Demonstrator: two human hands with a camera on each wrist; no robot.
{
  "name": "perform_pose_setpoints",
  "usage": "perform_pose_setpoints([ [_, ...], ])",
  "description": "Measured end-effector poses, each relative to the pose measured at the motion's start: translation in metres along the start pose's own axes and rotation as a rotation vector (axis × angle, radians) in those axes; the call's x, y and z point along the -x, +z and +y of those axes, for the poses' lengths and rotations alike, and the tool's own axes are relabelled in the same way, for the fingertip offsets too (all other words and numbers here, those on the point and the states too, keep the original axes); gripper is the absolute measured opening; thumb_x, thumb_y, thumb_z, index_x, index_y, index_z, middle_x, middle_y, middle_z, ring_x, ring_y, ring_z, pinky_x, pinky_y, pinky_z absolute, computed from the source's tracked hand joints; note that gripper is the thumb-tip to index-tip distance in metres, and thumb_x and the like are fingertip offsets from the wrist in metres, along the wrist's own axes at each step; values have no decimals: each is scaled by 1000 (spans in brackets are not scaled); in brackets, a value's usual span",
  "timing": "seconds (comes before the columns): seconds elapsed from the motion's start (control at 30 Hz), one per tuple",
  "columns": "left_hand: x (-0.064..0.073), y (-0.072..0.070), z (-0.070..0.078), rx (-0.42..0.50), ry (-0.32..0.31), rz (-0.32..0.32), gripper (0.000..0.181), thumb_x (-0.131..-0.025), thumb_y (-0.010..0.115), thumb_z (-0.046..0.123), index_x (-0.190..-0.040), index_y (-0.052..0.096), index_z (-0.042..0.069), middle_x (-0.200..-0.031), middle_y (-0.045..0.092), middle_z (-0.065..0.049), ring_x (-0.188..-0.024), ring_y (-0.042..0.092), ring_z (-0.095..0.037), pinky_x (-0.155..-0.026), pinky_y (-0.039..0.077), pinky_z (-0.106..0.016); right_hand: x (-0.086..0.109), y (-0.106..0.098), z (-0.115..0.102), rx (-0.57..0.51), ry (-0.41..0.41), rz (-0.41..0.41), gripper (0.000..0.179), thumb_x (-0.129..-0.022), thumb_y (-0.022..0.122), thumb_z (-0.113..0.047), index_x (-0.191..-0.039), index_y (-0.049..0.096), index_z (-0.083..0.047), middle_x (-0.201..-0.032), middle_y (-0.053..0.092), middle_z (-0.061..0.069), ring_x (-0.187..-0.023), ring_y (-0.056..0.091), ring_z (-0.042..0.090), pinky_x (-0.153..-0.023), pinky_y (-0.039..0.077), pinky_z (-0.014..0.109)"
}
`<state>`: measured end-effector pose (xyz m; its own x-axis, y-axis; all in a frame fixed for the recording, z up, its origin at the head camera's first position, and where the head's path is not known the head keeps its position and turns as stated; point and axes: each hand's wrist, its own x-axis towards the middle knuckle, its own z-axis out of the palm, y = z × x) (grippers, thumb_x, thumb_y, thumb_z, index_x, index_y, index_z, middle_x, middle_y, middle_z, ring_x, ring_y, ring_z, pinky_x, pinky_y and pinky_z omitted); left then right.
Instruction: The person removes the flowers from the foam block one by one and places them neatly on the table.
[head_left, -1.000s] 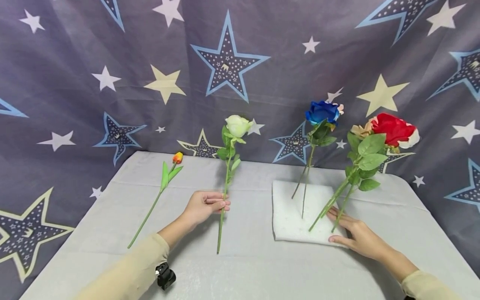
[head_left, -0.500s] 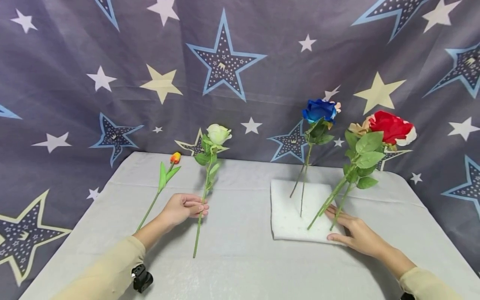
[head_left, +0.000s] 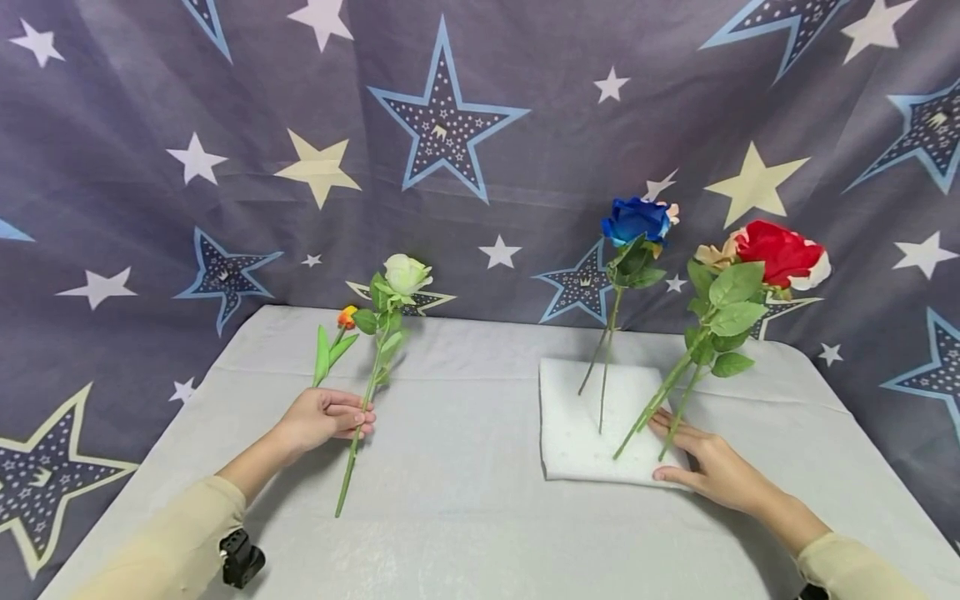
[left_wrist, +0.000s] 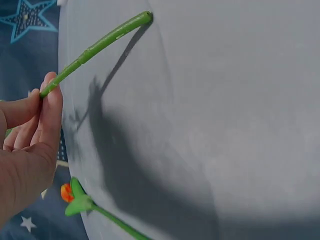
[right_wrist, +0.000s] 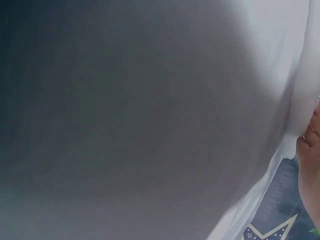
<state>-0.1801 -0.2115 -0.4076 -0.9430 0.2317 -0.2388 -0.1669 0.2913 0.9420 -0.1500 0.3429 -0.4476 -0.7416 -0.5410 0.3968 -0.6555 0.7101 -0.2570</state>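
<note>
My left hand [head_left: 322, 417] pinches the stem of a white rose [head_left: 406, 274] between thumb and fingers. The left wrist view shows the stem's cut green end [left_wrist: 117, 35] held over the tabletop. Just beyond that hand lies an orange tulip [head_left: 347, 317] with two green leaves, its stem partly hidden by the hand. My right hand [head_left: 720, 475] rests against the right edge of a white foam block [head_left: 573, 458], fingers extended along the side and thumb at the near corner. In the right wrist view the fingers [right_wrist: 311, 135] touch the foam's side.
Stuck in the foam are a blue rose [head_left: 636, 221], leaning toward the backdrop, and a red rose [head_left: 780, 254], tilted right over my right hand; pale blooms show behind both. A grey cloth [head_left: 465, 533] covers the table. Behind it hangs a star-patterned curtain [head_left: 420, 225].
My left hand has carried the white rose leftward, from mid-table to beside the tulip, and now covers part of the tulip's stem. The right hand has stayed at the foam.
</note>
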Motion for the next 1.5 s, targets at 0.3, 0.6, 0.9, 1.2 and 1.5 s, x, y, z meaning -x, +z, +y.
perform_pose_setpoints([
  [0.3, 5, -16, -2, 1, 4, -14, 40, -92, 56, -4, -124, 45, -26, -104, 71, -25, -79, 73, -9, -77, 62, -26, 1, 1, 1, -8, -18, 9, 65, -72, 82, -28, -125, 61, 3, -128, 60, 26, -134, 21, -15, -110, 15, -5],
  [0.6, 5, -24, 4, -36, -4, -49, 41, -94, 53, -4, -126, 42, -27, -110, 68, -30, -80, 73, -8, -77, 61, -25, 1, 1, 0, -16, -2, 0, 64, -73, 81, -28, -126, 61, 1, -130, 60, 25, -134, 23, -13, -110, 14, -5],
  [0.9, 6, -31, 6, -40, -30, -58, 42, -94, 55, -3, -127, 42, -26, -112, 68, -29, -84, 73, -9, -80, 62, -28, 0, -1, 0, -20, 37, -24, 64, -75, 79, -30, -129, 59, -1, -133, 58, 23, -134, 30, -6, -108, 13, -6],
  [1.2, 5, -44, -1, -68, -70, -90, 42, -94, 53, -3, -126, 41, -27, -107, 72, -22, -84, 72, -9, -78, 62, -27, 1, -1, -1, -14, 32, -22, 64, -75, 80, -30, -129, 60, -2, -132, 59, 22, -134, 33, -4, -108, 14, -6],
  [1.5, 2, -53, -6, -137, -153, -78, 36, -94, 51, -3, -122, 46, -26, -96, 74, -10, -79, 70, -7, -74, 61, -24, 1, -1, -1, -8, 41, -30, 64, -75, 79, -31, -128, 60, -1, -133, 59, 22, -133, 41, 5, -107, 14, -6],
])
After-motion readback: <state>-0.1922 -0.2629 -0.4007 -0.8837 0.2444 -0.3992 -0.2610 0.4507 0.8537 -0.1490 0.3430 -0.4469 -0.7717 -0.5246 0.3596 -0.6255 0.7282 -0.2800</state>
